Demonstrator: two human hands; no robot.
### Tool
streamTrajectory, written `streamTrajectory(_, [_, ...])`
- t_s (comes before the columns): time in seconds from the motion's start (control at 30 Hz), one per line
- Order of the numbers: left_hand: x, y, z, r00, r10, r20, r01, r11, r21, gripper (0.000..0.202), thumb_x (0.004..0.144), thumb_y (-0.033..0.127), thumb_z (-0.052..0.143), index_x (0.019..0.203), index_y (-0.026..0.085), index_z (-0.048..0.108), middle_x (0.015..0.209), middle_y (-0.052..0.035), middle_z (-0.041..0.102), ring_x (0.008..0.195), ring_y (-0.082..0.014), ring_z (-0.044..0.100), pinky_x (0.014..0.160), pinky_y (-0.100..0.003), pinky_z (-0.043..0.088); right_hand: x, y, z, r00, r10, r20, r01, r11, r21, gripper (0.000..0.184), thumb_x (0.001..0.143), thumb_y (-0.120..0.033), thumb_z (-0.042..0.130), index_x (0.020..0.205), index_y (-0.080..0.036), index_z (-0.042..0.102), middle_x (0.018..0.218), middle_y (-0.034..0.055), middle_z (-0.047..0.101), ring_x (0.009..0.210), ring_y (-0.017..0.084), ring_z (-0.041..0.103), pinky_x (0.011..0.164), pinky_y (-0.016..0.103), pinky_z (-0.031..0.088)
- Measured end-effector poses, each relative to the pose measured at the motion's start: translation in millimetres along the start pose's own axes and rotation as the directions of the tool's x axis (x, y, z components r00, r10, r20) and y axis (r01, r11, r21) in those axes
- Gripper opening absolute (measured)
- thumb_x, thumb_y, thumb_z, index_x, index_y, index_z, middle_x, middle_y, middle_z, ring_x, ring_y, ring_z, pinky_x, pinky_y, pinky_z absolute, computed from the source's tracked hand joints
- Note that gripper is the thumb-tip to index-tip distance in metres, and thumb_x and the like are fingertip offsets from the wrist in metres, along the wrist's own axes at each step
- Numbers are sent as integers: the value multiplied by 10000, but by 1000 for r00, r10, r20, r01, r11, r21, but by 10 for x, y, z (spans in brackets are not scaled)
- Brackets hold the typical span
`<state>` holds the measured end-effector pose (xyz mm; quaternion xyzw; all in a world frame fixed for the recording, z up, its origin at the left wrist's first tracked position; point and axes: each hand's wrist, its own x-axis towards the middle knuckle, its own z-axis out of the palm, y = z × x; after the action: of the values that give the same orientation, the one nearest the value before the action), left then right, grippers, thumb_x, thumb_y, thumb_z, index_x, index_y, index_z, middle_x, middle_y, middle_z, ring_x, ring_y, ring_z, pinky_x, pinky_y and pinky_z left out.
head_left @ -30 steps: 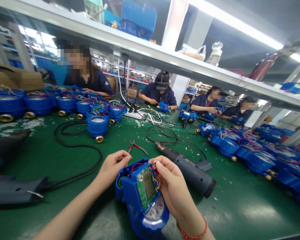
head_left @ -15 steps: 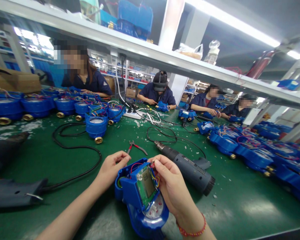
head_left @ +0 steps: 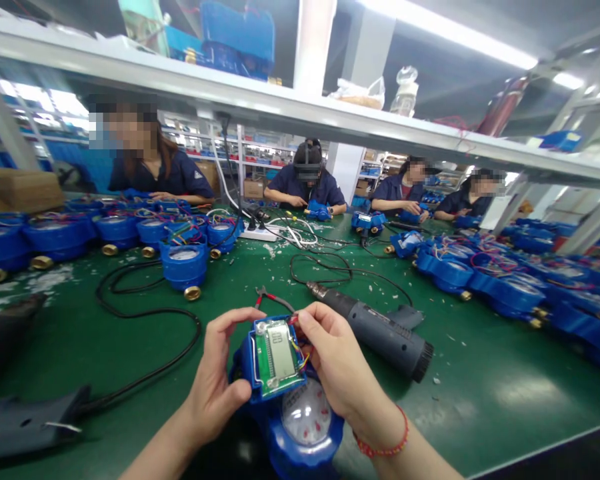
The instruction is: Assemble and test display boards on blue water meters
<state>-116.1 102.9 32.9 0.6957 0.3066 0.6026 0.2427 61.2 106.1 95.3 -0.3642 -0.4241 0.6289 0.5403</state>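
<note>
My left hand (head_left: 215,380) and my right hand (head_left: 340,360) grip the two sides of a blue plastic electronics module (head_left: 275,357), which has a green circuit board and a small LCD. Thin coloured wires run from the board under my right fingers. The module sits raised above a blue water meter body (head_left: 305,417), whose round glass dial shows below it. Just past my fingertips lie red-handled wire cutters (head_left: 275,300), partly hidden behind the module. To the right of my right hand rests a dark grey heat gun (head_left: 375,330).
Rows of blue meters with brass fittings (head_left: 183,263) fill the green bench mat (head_left: 480,393) on both sides. A black cable (head_left: 150,333) loops on the left. Several co-workers (head_left: 307,183) sit across the bench, beneath a white shelf (head_left: 260,100).
The module has tilted up and lifted from the meter body, uncovering more of the dial. My left hand has moved down around its edge, and the whole view has shifted slightly.
</note>
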Motion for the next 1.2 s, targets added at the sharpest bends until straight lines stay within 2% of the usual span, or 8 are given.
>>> streamTrajectory(0.1, [-33, -24, 30, 1000, 16, 6, -16, 998, -69, 804, 734, 744, 618, 1375, 303, 418, 1275, -114, 526, 1160, -337, 535, 1000, -490, 434, -27, 4, -8, 1000, -6, 12, 6, 1000, -2, 418, 708, -527, 786, 765, -172, 573, 719, -12, 564, 624, 112, 455, 562, 227, 359])
streamTrajectory(0.2, [-41, -37, 41, 997, 71, 0, -70, 993, -90, 846, 684, 753, 658, 1370, 318, 419, 1261, -122, 532, 1144, -349, 546, 969, -514, 456, -50, 26, -17, 999, -30, 18, 30, 999, -24, 406, 743, -529, 768, 787, -171, 582, 723, -13, 559, 644, 115, 464, 587, 229, 368])
streamTrajectory(0.33, [-41, -7, 44, 990, 142, 17, -142, 989, -33, 795, 727, 741, 628, 1376, 333, 416, 1233, -108, 532, 1114, -325, 535, 962, -500, 448, -63, 60, -34, 998, -57, 29, 59, 997, -48, 391, 785, -527, 738, 802, -171, 579, 729, -14, 553, 661, 119, 471, 610, 235, 380])
streamTrajectory(0.5, [-10, 76, 24, 981, 169, 93, -175, 983, 60, 702, 801, 733, 541, 1370, 338, 426, 1219, -81, 511, 1107, -292, 477, 932, -418, 445, -72, 64, -39, 996, -81, 45, 85, 992, -98, 383, 822, -526, 700, 808, -166, 570, 732, -17, 538, 669, 115, 458, 618, 234, 375])
streamTrajectory(0.83, [8, 111, -1, 984, 139, 111, -144, 989, 37, 624, 823, 695, 541, 1323, 330, 468, 1188, -90, 522, 1087, -309, 480, 906, -436, 449, -83, 36, -22, 996, -73, 49, 79, 989, -121, 337, 815, -477, 689, 780, -167, 559, 716, -21, 525, 664, 115, 445, 618, 237, 369])
streamTrajectory(1.2, [-17, 114, 1, 990, -2, 138, 12, 997, -72, 669, 772, 787, 512, 1289, 365, 475, 1201, -56, 505, 1088, -284, 497, 942, -397, 446, -75, 14, -11, 995, -93, 32, 97, 981, -169, 340, 802, -480, 681, 760, -165, 561, 678, -26, 511, 618, 108, 407, 565, 234, 336])
